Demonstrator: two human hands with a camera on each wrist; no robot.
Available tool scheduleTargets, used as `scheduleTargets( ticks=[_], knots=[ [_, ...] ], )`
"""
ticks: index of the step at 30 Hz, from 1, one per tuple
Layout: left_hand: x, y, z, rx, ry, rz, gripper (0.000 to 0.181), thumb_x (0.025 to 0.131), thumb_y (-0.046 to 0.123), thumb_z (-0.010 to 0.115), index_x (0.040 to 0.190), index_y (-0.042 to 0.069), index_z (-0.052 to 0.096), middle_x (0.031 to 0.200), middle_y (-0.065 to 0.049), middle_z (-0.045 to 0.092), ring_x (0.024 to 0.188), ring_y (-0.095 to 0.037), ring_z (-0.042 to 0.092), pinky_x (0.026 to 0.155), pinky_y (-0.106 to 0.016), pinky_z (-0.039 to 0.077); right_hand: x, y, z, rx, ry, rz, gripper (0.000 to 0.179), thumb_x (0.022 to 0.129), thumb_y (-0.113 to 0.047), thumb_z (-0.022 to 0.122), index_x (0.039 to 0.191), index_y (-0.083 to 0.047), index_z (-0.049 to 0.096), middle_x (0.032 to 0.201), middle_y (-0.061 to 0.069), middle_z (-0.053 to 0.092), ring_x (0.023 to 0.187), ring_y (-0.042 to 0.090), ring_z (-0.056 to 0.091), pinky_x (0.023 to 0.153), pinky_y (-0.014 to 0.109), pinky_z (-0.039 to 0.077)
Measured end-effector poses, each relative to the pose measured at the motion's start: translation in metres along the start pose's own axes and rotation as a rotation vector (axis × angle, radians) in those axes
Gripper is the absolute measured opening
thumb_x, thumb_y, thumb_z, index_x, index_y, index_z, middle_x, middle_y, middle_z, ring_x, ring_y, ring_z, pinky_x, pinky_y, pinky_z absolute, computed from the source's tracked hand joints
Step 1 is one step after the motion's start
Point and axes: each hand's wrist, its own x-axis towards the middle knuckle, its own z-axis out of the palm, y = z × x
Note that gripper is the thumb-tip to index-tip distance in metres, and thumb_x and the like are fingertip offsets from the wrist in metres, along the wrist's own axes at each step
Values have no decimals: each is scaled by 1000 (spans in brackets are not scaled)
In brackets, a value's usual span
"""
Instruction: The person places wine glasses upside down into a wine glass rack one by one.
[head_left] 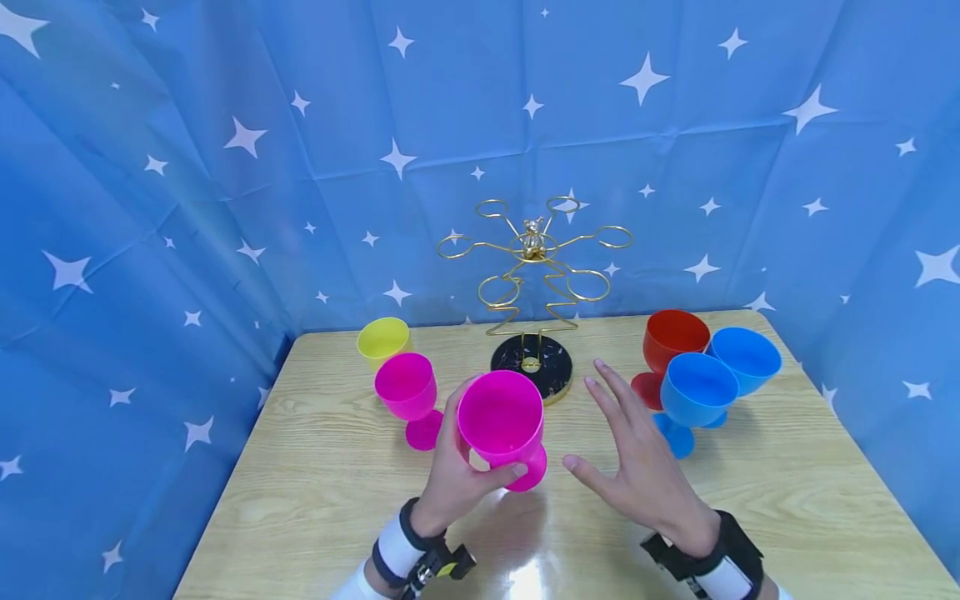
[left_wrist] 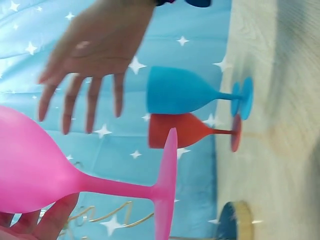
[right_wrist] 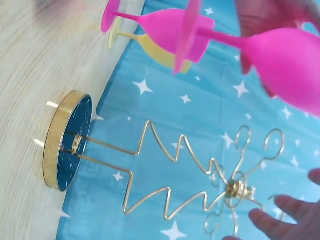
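The left hand (head_left: 457, 479) grasps a pink goblet (head_left: 501, 421) by its bowl, thumb on the near side and fingers round the far side; the goblet is upright, its mouth facing up, and the left wrist view shows its foot raised clear of the wooden table (head_left: 337, 500); the right hand (head_left: 645, 458) is released and holds nothing, its fingers spread and its thumb pointing left towards the goblet, with a gap between them; the held goblet is near the middle of the scene, on the near side of a gold wire stand (head_left: 533, 260); this stand rises from a round black base (head_left: 555, 367) with a gold edge, has zigzag sides and arms ending in rings, and carries a small gold bear figure (head_left: 533, 240) at its centre; left of the held goblet a second pink goblet (head_left: 405, 387) stands upright on the table, with a yellow goblet (head_left: 382, 339) just beyond it on the far side; on the right stand a red goblet (head_left: 677, 337), a near blue goblet (head_left: 701, 390) and a far blue goblet (head_left: 746, 360), grouped closely, though whether they touch I cannot tell; a blue cloth (head_left: 337, 125) with white stars hangs behind the table and along both sides.
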Motion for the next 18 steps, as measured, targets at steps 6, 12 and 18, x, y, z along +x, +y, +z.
scheduleTargets(
  ticks=[6, 12, 18],
  knots=[
    [2, -14, 16, -6, -2, -86, 88, 79, 28, 83, 149, 20, 30, 141, -8, 48, 128, -21, 50, 95, -37, 56, 0, -4, 2, 91, 16, 9, 99, 74, -30, 80, 156, -21, 25, 163, 5, 24, 144, 33, 31, 94, 68, 47],
    [2, -24, 29, 27, 11, -95, 88, 78, 32, 83, 149, 23, 31, 141, -6, 49, 126, -23, 51, 93, -37, 57, 4, -7, 5, 199, -46, 90, 102, 77, -33, 78, 158, -26, 17, 163, 4, 25, 146, 32, 30, 98, 67, 46],
    [-3, -35, 40, 95, 17, -82, 91, 77, 37, 83, 150, 23, 30, 142, -6, 49, 125, -25, 51, 91, -37, 57, 9, -11, 14, 313, -103, 174, 104, 75, -40, 82, 156, -30, 18, 156, 2, 35, 137, 27, 43, 96, 51, 54]
  ],
)
